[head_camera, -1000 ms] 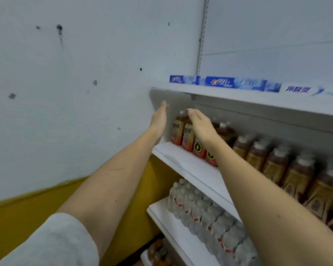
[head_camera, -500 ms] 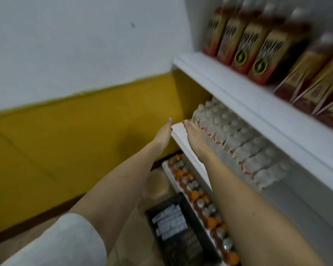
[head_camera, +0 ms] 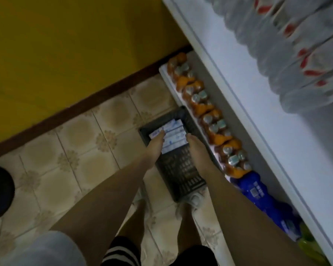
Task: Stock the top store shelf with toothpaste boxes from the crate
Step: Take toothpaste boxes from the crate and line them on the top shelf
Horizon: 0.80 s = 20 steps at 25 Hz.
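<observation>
Head view, looking steeply down. Nearest: grey sleeve cuff (head_camera: 46, 250) on the left arm, black shorts with white stripes (head_camera: 121, 250), bare legs, pale shoes (head_camera: 193, 200) against the near end of the crate. Both forearms stretched down and forward.

Left hand (head_camera: 155, 144) over the left edge of the stacked boxes, fingers straight and together, tips touching or just above the top box (cannot tell which; frame blurred). Right hand (head_camera: 193, 145) beside the right edge of the stack, fingers likewise extended, nothing clasped. Neither hand grasping anything yet.

White-and-blue toothpaste boxes (head_camera: 173, 134) lying flat in a row at the far end of the black slotted plastic crate (head_camera: 181, 175), crate on the beige patterned floor tiles (head_camera: 81, 154), just beside the bottom shelf. Near half of the crate bare.

Beyond: orange-capped drink bottles (head_camera: 206, 112) along the lowest shelf, blue pack (head_camera: 258, 191) next to them, white metal shelf edge (head_camera: 238, 96) above with shrink-wrapped clear water bottles (head_camera: 296, 45). Yellow wall (head_camera: 65, 45) with dark skirting at far left.

Change against earlier frames: one second back, both hands raised at the top shelf under the already placed boxes; half a second back, descending past the water shelf, crate barely in view at bottom. Now down at the crate, bracketing the stack. Top shelf out of view.

Judgement: one placing cycle finished, next pick-up beginning; stock remaining in crate, so task only partly done. Probable next need: squeeze the stack between both palms.
</observation>
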Tool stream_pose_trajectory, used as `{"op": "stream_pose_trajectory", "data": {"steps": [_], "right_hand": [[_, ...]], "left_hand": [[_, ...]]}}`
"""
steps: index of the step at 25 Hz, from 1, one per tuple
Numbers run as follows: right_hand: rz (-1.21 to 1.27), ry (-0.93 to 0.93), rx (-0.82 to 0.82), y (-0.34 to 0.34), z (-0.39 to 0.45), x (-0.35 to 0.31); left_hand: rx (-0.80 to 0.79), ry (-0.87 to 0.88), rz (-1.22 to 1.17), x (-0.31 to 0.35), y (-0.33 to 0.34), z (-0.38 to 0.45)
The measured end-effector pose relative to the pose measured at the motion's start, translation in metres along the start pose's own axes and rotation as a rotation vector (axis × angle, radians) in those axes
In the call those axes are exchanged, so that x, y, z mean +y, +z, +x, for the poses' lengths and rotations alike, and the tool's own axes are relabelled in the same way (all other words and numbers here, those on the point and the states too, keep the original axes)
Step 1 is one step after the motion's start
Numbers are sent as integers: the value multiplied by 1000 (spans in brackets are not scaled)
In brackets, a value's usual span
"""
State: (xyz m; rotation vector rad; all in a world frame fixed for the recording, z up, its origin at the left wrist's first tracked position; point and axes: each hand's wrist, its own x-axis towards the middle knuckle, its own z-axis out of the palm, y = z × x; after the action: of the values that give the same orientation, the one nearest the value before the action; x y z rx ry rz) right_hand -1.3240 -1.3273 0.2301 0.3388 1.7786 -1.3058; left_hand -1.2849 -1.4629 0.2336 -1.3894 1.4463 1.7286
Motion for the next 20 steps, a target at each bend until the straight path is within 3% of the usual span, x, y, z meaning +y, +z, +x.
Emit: {"op": "stream_pose_trajectory", "data": {"steps": [4,7,17,20], "right_hand": [[-9,83,-44,14,56,82],[-65,147,-68,26,102,123],[223,354,-44,37,267,220],[392,370,-16,40,304,240]], "left_hand": [[11,-72,-38,-79,5,93],[17,-24,-13,-108,10,161],[139,116,401,-149,23,346],[118,200,657,-157,20,391]]}}
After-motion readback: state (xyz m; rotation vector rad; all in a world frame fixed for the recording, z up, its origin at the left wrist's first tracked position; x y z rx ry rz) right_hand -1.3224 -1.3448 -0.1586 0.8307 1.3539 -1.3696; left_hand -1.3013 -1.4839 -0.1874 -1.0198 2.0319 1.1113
